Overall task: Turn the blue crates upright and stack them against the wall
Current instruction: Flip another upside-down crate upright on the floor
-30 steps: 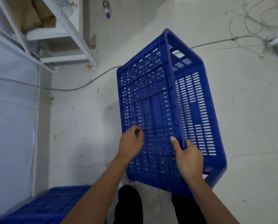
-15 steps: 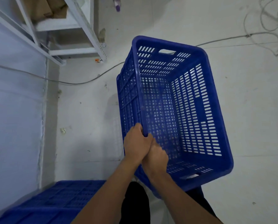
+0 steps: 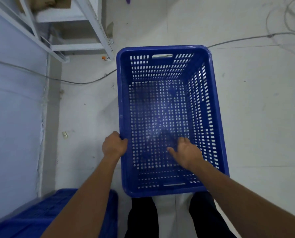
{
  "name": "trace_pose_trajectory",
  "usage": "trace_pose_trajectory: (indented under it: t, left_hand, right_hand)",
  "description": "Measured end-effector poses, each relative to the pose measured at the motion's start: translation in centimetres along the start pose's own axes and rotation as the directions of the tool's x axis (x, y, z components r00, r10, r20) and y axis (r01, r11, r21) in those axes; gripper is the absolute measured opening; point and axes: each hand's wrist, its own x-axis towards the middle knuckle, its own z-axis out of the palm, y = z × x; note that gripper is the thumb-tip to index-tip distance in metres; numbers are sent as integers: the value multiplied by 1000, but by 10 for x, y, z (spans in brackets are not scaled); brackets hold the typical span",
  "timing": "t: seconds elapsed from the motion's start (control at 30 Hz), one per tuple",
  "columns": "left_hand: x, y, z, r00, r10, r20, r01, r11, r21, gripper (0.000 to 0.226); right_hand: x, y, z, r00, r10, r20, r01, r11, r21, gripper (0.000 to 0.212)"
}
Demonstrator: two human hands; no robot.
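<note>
We hold the crate (image 3: pixel 169 117) upright, open side up, over the floor (image 3: pixel 263 117) in front of our legs. Our left hand (image 3: pixel 114 146) has a closed grip on its left rim. Our right hand (image 3: pixel 187 152) is open inside it, fingers spread. Another crate (image 3: pixel 40 215) sits at the lower left by the wall (image 3: pixel 11 109)

head cam | steep downward view | close over blue crate (image 3: pixel 169 117)
</note>
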Motion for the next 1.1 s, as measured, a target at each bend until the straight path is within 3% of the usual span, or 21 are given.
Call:
trace_pose_trajectory:
  t: [0.2, 0.4, 0.67, 0.83, 0.97, 1.1]
  left_hand:
    - [16, -8, 3, 997, -57, 52, 55, 998, 32, 27]
    - [24, -20, 8, 985, -124, 123, 112, 989, 102, 27]
    - [19, -11, 4, 996, -35, 85, 20, 986, 163, 24]
    - [26, -6, -3, 999, -1, 51, -7, 987, 161, 26]
    - [33, -4, -4, 997, -50, 67, 51, 999, -19, 41]
    - [36, 1, -6, 980, -161, 115, 192, 914, -357, 45]
  right_hand:
    - [26, 63, -32, 995, 98, -28, -100, 992, -74, 54]
    - [44, 104, -66, 971, 198, -137, -203, 979, -25, 46]
    - [58, 119, -72, 964, 232, -131, -219, 970, 106, 33]
    - [64, 114, -69, 944, 314, -101, -278, 921, 273, 41]
    - [70, 109, -72, 929, 367, -57, -292, 816, 499, 54]
    - [76, 111, -73, 917, 396, -34, -299, 744, 598, 45]
